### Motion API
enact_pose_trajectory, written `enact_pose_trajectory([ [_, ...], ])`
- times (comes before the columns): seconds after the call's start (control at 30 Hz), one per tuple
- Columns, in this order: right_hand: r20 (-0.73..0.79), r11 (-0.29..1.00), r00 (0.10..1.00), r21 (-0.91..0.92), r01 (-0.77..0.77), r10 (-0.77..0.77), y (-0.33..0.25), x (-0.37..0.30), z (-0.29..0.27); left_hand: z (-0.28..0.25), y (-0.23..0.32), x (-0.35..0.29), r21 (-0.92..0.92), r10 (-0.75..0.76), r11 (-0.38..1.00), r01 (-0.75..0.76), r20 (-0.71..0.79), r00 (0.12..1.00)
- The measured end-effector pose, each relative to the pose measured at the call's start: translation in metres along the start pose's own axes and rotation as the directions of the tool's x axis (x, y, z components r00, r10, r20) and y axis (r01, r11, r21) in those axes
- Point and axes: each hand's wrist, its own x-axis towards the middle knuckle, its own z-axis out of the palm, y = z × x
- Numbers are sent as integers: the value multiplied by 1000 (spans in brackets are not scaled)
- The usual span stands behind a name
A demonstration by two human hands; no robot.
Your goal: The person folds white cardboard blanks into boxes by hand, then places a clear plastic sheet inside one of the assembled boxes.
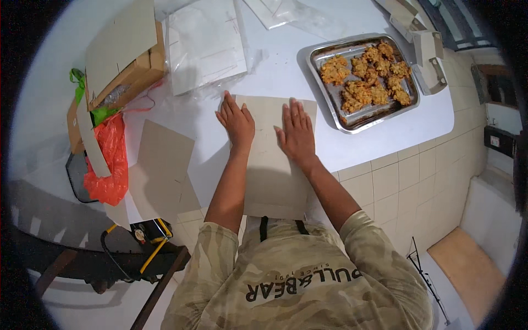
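Note:
A long sheet of grey-brown cardboard (269, 176) lies in front of me, its near end reaching past the table's front edge toward my waist. My left hand (237, 122) rests at its far left edge, fingers stretched out and slightly spread. Flat on its far right part lies my right hand (297, 132), fingers extended and thumb apart. Neither hand grips anything. More grey-brown cardboard sheets (162, 159) lie to the left of my left forearm, overlapping the table's edge.
A metal tray (357, 129) of fried fritters (379, 74) stands at the right, beside folded cardboard boxes (429, 60). White sheets in clear plastic (206, 44) lie at the back. A cardboard box (132, 71) and a red plastic bag (110, 159) sit at the left.

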Motion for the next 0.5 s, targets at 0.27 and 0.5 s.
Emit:
enact_pose_trajectory([
  [0.27, 38, 998, 999, -68, 3, 0, 20, 44, -14, -12, -47, 23, -529, -80, 808, 261, 340, 937],
  [0.5, 387, 998, 920, 37, 50, -60, 33, 77, -34, -42, -56, 90, -438, 361, 861, 257, 884, 297],
])
